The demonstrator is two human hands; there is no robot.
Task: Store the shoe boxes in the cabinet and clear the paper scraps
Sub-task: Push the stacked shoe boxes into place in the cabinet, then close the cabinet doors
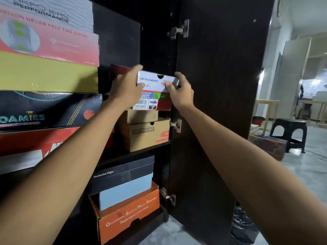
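A white and red Skechers shoe box (153, 91) rests on top of a stack inside the dark cabinet (122, 38). My left hand (127, 87) grips its left end and my right hand (180, 91) grips its right end. Under it lie a small brown box (139, 116) and a brown Skechers Performance box (146, 134) on the same shelf. The shelf below holds a black-lidded blue Onitsuka Tiger box (123, 181) on an orange safety-shoe box (129, 213). No paper scraps show.
A tall stack of shoe boxes (46, 75) fills the left side. The open cabinet door (217, 85) stands to the right of my arms. Beyond it are a black stool (290, 133), a cardboard box (269, 145) and a dark bag (244, 225) on the floor.
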